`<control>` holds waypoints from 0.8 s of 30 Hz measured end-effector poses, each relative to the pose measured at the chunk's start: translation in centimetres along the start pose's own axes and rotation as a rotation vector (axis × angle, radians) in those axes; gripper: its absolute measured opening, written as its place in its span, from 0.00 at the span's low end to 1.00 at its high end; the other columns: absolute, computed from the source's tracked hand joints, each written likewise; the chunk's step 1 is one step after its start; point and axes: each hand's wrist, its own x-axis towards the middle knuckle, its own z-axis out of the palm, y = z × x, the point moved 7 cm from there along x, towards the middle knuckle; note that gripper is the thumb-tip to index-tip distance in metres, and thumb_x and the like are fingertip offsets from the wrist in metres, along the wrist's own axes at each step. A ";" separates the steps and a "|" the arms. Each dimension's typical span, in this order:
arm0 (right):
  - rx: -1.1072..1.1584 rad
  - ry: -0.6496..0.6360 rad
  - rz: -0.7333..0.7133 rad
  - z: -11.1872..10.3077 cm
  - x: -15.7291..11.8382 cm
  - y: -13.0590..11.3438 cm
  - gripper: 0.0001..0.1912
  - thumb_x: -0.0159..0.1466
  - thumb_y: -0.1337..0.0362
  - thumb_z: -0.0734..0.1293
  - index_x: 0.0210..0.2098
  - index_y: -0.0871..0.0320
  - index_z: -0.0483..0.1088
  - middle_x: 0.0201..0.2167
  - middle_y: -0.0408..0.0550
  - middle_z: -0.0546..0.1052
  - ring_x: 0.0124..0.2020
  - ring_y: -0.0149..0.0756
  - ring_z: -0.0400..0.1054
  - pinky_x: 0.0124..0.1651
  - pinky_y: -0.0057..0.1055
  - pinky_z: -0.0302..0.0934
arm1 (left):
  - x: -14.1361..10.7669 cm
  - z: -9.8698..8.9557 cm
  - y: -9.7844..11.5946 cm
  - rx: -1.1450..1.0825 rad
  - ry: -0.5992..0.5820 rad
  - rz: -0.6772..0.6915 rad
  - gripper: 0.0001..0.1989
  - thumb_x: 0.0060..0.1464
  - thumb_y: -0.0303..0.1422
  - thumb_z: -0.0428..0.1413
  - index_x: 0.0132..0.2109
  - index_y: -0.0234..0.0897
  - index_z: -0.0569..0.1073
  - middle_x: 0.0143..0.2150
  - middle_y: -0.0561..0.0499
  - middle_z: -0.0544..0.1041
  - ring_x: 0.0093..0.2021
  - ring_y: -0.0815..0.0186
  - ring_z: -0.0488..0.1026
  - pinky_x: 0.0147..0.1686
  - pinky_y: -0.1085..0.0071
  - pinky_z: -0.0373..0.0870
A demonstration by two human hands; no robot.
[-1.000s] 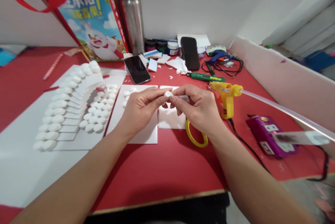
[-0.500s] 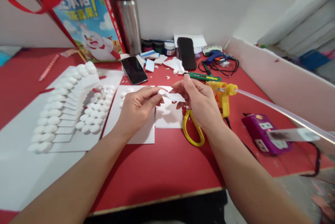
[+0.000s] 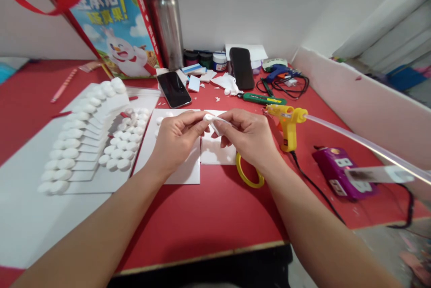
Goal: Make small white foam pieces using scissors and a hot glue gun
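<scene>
Between my hands is a white strip [image 3: 216, 129], rolled up at its left end. My left hand [image 3: 180, 137] pinches the rolled end with thumb and fingertips. The fingers of my right hand [image 3: 247, 133] are closed on the strip's loose part, close to the roll. Below them lie a white board [image 3: 182, 173] with a few small white rounds and a smaller white sheet [image 3: 218, 155], both partly covered by my hands. To the left, many white rounds [image 3: 116, 151] sit in rows on white board.
Yellow scissor handles [image 3: 249, 179] lie beside my right wrist. Further right are a yellow glue gun [image 3: 288, 128] with a long clear stick and a purple box [image 3: 340, 173]. Behind are two phones [image 3: 174, 89], a green cutter [image 3: 262, 99], paint jars and a steel flask [image 3: 166, 23].
My right hand has moved down and its fingers have come closer to the roll, covering more of the strip. My left hand keeps its pinch.
</scene>
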 end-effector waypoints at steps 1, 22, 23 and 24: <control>0.000 0.004 0.019 0.0 -0.1 0.0 0.15 0.66 0.55 0.73 0.31 0.60 0.77 0.25 0.43 0.79 0.19 0.26 0.70 0.24 0.24 0.63 | 0.0 0.0 -0.1 0.000 -0.002 -0.002 0.07 0.61 0.33 0.64 0.44 0.42 0.86 0.32 0.53 0.80 0.34 0.69 0.74 0.38 0.72 0.73; 0.732 -0.253 0.511 2.2 -0.6 2.3 0.09 0.70 0.62 0.67 0.36 0.62 0.73 0.30 0.48 0.79 0.18 0.24 0.63 0.15 0.20 0.54 | 0.0 -0.1 -0.1 0.119 -0.063 0.045 0.09 0.64 0.36 0.61 0.46 0.44 0.86 0.37 0.51 0.82 0.41 0.63 0.75 0.47 0.67 0.70; 0.726 -0.256 0.497 2.2 -0.6 2.2 0.09 0.69 0.62 0.69 0.36 0.62 0.72 0.29 0.47 0.79 0.17 0.24 0.63 0.16 0.20 0.54 | 0.0 -0.1 -0.1 0.119 -0.058 0.041 0.09 0.64 0.36 0.61 0.46 0.44 0.86 0.37 0.51 0.81 0.41 0.63 0.75 0.47 0.67 0.70; 0.718 -0.259 0.482 2.2 -0.6 2.1 0.10 0.68 0.60 0.71 0.35 0.62 0.72 0.29 0.46 0.79 0.17 0.23 0.63 0.16 0.20 0.53 | 0.0 -0.2 -0.2 0.121 -0.052 0.036 0.09 0.64 0.36 0.61 0.46 0.44 0.86 0.36 0.51 0.81 0.41 0.62 0.75 0.47 0.67 0.70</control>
